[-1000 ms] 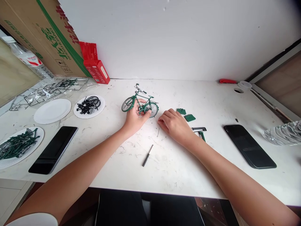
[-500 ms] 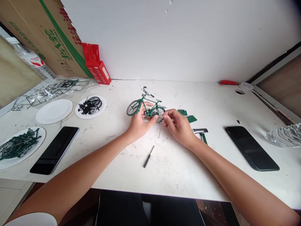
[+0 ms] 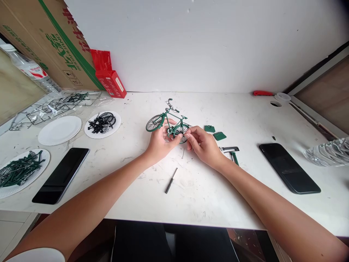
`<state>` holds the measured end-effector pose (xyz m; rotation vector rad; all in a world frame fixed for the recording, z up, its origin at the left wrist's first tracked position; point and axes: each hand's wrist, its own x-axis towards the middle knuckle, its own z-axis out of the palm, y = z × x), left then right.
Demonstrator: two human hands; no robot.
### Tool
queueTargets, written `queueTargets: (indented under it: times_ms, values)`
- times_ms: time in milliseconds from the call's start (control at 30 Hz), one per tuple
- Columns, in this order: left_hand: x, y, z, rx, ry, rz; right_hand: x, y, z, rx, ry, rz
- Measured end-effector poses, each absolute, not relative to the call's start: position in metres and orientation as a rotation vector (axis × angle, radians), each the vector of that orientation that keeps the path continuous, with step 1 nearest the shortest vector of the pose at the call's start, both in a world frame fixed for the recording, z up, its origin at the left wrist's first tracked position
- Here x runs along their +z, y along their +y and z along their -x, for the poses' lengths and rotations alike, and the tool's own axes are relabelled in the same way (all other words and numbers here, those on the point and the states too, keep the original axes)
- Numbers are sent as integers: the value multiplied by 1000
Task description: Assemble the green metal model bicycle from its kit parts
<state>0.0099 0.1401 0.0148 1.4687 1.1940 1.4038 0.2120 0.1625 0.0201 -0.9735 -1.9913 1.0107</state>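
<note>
A green model bicycle (image 3: 175, 118) is held above the white table, its front wheel pointing left and its handlebar up. My left hand (image 3: 163, 142) grips it from below, with the thumb by the rear wheel. The fingers of my right hand (image 3: 200, 142) are pinched together at the right side of the rear wheel; anything between the fingertips is too small to make out. Below the hands a small screwdriver (image 3: 171, 181) lies on the table, with a thin metal piece (image 3: 183, 153) above it. Green flat parts (image 3: 219, 136) lie right of my right hand.
Plates with black parts (image 3: 102, 123) and green parts (image 3: 21, 169), an empty plate (image 3: 60, 130) and a phone (image 3: 60, 175) are at the left. Another phone (image 3: 289, 167) and a clear bottle (image 3: 327, 152) stand or lie right. A red box (image 3: 111, 83) is behind.
My right hand has moved slightly left, closer against the rear wheel. The whole view has shifted a little. My left hand still holds the bicycle.
</note>
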Motion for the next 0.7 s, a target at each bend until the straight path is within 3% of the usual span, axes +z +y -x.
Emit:
queueTargets:
  times_ms: [700]
  values:
    - [7,143,-9,1384,1209,-1398,24,162,-211,997,-1977,1042]
